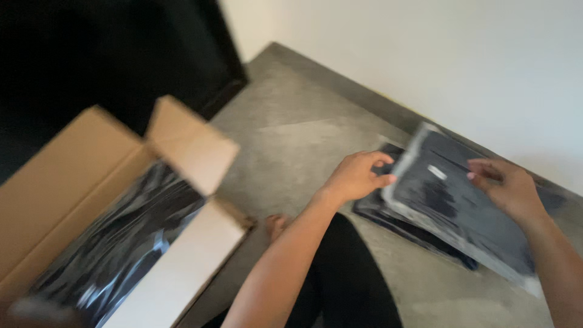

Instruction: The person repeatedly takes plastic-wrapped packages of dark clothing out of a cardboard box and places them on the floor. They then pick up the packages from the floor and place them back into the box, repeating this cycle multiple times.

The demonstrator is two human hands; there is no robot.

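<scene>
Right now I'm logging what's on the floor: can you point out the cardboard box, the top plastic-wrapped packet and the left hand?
cardboard box (67, 176), head view, on its long side wall.
top plastic-wrapped packet (449, 206), head view, on its dark middle.
left hand (355, 176), head view, on its back.

Floor (291, 140): I'm sitting on a grey concrete-looking floor with a mottled, slightly worn surface; it fills the middle of the frame and runs up to a corner at the upper centre.
Wall (425, 54): a plain white wall takes up the upper right, meeting the floor along a slanting line.
Dark area (91, 48): the upper left is almost black; I can't tell whether it is a doorway or furniture, only that a dark edge borders the floor there.
Light: soft and even, brightest on the wall, with no hard shadows.
Sharpness: everything is blurred.
</scene>
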